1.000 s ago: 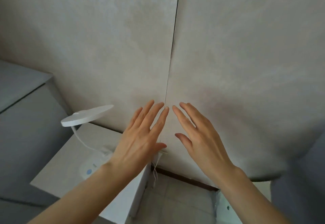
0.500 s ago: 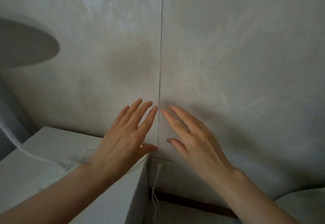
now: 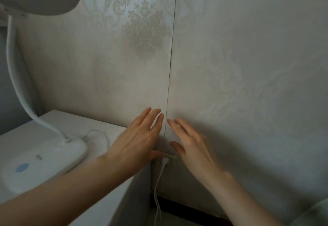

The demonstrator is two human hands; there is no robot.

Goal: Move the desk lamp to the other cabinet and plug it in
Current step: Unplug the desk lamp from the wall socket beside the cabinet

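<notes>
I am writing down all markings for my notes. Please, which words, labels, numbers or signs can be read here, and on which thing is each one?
No text can be read.
Lamp base: a small grey mark, too blurred to read.
Lamp base: a round blue spot, without letters.
Wall: only a flower pattern, no words.

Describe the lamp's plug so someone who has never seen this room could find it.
Start at the white cabinet against the patterned wall. Just past its right corner, low on the wall, sits the small white plug. A thin white cord hangs from it; nothing else there trails a cord.
</notes>
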